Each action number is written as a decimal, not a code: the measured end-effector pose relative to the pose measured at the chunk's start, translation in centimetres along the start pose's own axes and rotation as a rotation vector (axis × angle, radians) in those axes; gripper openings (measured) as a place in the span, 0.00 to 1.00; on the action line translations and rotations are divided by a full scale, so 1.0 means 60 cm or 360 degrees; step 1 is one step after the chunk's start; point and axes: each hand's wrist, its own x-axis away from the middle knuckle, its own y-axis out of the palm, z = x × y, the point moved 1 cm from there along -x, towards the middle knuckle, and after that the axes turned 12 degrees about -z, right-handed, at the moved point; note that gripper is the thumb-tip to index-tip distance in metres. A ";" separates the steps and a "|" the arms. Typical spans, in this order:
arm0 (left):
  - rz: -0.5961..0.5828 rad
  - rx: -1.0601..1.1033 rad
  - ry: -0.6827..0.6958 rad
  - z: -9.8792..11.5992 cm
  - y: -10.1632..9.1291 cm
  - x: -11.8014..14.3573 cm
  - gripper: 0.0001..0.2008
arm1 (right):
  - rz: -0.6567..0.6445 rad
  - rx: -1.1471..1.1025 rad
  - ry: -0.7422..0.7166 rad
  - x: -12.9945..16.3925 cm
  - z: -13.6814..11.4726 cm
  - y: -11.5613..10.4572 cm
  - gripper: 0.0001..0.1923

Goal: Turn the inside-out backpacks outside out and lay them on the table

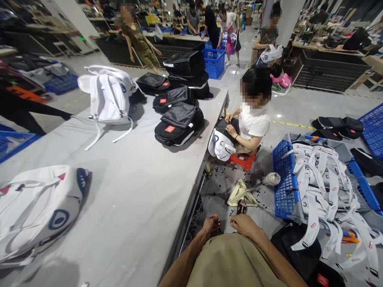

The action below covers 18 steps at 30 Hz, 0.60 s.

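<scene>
My left hand (pixel 212 224) is low in front of my body, beside the table edge, with its fingers curled in. No object shows in it. To its right, my right hand (pixel 245 225) is bent inward with its fingers closed, and nothing can be seen in it either. A gap separates the two hands. Just beyond the right hand is a dark sandal (pixel 241 207) on the floor. The large table (pixel 125 191) on my left carries a white backpack (pixel 44 211) close by, another white backpack (pixel 109 95) farther off, and several black backpacks (pixel 179 124).
A seated person (pixel 254 123) by the table handles a white and black bag (pixel 221 139). A blue basket (pixel 284 179) heaped with white backpacks stands at right, black bags (pixel 296 247) beside it. A pale triangular stand (pixel 241 193) is ahead on the floor. Other people work behind.
</scene>
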 end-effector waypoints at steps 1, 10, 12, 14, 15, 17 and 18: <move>0.0000 -0.0008 0.0003 -0.001 0.001 0.000 0.13 | -0.0017 -0.0009 -0.0004 0.000 0.001 0.000 0.19; 0.0008 -0.0110 -0.0031 -0.004 0.006 -0.008 0.09 | -0.0065 -0.0051 -0.0007 -0.005 0.015 0.006 0.19; 0.0004 -0.0127 -0.0049 -0.006 0.008 -0.010 0.08 | -0.0060 -0.0057 -0.0005 -0.004 0.018 0.007 0.19; -0.0004 -0.0140 -0.0059 -0.008 0.010 -0.012 0.08 | -0.0059 -0.0064 0.0001 -0.001 0.020 0.007 0.18; -0.0006 -0.0143 -0.0059 -0.008 0.010 -0.013 0.08 | -0.0059 -0.0068 0.0003 0.000 0.022 0.008 0.18; 0.0000 -0.0138 -0.0036 -0.005 0.010 -0.016 0.09 | -0.0057 -0.0075 -0.0001 0.004 0.025 0.009 0.18; 0.0005 -0.0131 -0.0015 -0.001 0.009 -0.018 0.09 | -0.0054 -0.0077 -0.0005 0.005 0.027 0.010 0.18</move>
